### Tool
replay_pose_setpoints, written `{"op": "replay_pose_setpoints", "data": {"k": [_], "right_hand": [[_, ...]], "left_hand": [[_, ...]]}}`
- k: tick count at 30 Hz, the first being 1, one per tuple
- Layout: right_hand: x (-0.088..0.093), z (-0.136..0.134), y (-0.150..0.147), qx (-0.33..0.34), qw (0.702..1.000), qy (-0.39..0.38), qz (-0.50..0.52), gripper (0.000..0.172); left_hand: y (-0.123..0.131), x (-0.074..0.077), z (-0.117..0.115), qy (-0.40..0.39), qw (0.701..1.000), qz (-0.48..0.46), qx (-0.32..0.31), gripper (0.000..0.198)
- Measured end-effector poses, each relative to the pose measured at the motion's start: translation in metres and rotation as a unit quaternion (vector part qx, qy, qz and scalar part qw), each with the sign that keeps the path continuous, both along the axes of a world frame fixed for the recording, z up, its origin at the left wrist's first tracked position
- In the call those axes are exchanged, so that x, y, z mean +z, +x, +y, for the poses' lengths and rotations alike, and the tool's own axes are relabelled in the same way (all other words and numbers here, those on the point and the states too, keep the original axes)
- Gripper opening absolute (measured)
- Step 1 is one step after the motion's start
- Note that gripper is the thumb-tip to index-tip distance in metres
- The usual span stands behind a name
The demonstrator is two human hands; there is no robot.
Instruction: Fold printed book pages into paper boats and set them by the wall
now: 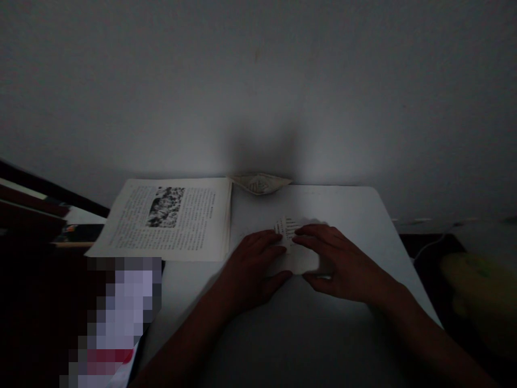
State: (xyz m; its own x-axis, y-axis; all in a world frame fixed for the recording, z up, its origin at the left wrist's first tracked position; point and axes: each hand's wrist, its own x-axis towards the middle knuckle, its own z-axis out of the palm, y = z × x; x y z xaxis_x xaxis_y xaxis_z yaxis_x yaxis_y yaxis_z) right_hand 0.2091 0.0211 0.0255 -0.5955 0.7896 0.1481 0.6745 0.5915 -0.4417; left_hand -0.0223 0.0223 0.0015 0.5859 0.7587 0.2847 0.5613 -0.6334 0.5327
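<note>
Both hands, left hand (253, 265) and right hand (343, 262), loosely spread, touching folded printed paper (298, 258)

On the table (355, 213), a paper boat (259, 185) sits at the back edge by the wall (258, 64), right of a page stack (197, 231). In front of the boat, a folded paper (287, 229) lies between the left hand (258, 261) and the right hand (341, 261).

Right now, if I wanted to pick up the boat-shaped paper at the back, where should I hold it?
I'd pinch the boat-shaped paper by its right pointed tip, coming from the front right. That tip sticks out free, while the left one is by the printed pages and the wall is behind. The middle looks open, so squeezing there might crush it.
</note>
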Motion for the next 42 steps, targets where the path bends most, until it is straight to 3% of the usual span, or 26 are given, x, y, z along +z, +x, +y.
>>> {"op": "replay_pose_setpoints", "data": {"k": [22, 35, 42], "right_hand": [[-0.002, 0.004, 0.008, -0.009, 0.998, -0.052, 0.026, 0.063], [-0.004, 0.008, 0.011, -0.007, 0.996, -0.076, 0.045, 0.062], [0.002, 0.004, 0.009, 0.013, 0.999, -0.05, 0.011, 0.051]], "left_hand": [[0.004, -0.005, -0.002, 0.002, 1.0, -0.012, 0.019, 0.043], [0.0, -0.007, 0.008, -0.059, 0.997, -0.048, 0.013, 0.042], [0.002, -0.008, 0.003, 0.025, 0.999, -0.036, 0.013, 0.025]]}}
